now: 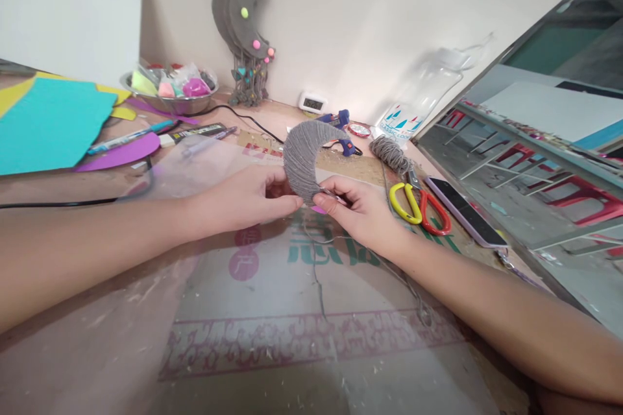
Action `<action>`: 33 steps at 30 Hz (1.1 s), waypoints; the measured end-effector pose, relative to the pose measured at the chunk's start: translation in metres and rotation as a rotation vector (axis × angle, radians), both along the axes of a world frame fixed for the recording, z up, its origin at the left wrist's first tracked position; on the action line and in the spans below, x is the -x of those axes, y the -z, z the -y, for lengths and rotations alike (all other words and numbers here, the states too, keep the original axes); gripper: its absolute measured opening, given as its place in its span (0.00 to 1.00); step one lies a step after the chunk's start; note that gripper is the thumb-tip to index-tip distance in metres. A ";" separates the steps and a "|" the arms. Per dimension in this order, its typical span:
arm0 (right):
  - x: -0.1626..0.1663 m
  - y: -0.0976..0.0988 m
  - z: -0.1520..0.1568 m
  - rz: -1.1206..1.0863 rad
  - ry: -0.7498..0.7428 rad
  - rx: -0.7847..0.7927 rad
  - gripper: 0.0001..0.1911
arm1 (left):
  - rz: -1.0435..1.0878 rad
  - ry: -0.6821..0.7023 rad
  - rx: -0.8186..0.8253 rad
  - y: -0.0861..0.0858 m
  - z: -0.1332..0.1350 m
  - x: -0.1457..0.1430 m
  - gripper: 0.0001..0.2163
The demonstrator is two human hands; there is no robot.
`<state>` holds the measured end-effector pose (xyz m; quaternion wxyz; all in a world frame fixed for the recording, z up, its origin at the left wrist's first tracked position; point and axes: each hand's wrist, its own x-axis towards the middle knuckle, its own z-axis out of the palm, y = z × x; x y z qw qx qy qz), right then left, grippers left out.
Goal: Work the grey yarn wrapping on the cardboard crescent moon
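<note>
A crescent moon shape wrapped in grey yarn (302,157) stands upright over the middle of the table. My left hand (248,198) pinches its lower end from the left, fingers closed on it. My right hand (361,207) pinches the same lower tip from the right, where a bit of pink shows under the yarn. A loose grey strand (316,272) trails down from the tip over the printed cardboard. A bundle of grey yarn (389,153) lies behind my right hand.
Yellow and red scissors (421,206) and a phone (466,211) lie right of my hand. A blue glue gun (341,124), plastic bottle (418,100), metal bowl of pompoms (170,87), teal felt sheet (46,123), pens and a finished hanging moon (246,13) stand behind.
</note>
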<state>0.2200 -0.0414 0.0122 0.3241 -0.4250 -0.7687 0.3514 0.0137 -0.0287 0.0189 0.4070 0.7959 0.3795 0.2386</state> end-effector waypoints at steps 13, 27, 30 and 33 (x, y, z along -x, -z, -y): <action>-0.002 -0.002 -0.003 0.075 -0.032 -0.082 0.10 | 0.038 0.010 0.000 0.003 -0.001 0.001 0.10; -0.002 -0.001 -0.002 0.100 -0.046 -0.052 0.12 | 0.109 -0.001 -0.005 0.003 -0.003 0.002 0.11; 0.000 -0.004 0.001 0.052 -0.002 -0.061 0.09 | 0.095 -0.045 0.017 0.004 -0.003 0.003 0.11; -0.001 -0.006 0.000 -0.004 0.077 -0.097 0.10 | 0.184 -0.085 -0.019 0.003 -0.002 0.002 0.09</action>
